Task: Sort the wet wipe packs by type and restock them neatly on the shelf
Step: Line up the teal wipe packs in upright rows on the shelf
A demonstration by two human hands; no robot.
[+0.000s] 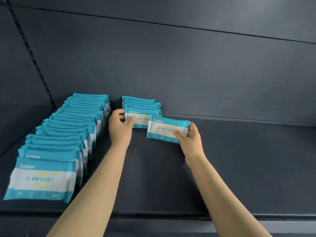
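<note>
One pack is being held just in front of and to the right of the short row, with its long axis running left to right, its right end sitting a little lower, and its printed face turned toward the camera. Its right end is being pinched between the thumb and curled fingers of the right hand; whether its lower edge is touching the shelf cannot be told. The front pack of the short row is being pinched at its left end by the thumb and fingers of the left hand. In the short row, about four packs are being kept upright on their long edges, faces forward, against the back wall. To the left of the short row, a long row of the same teal-and-white packs is being kept upright from the wall to the shelf's front edge. It holds roughly twenty packs, too closely overlapped for an exact count.
</note>
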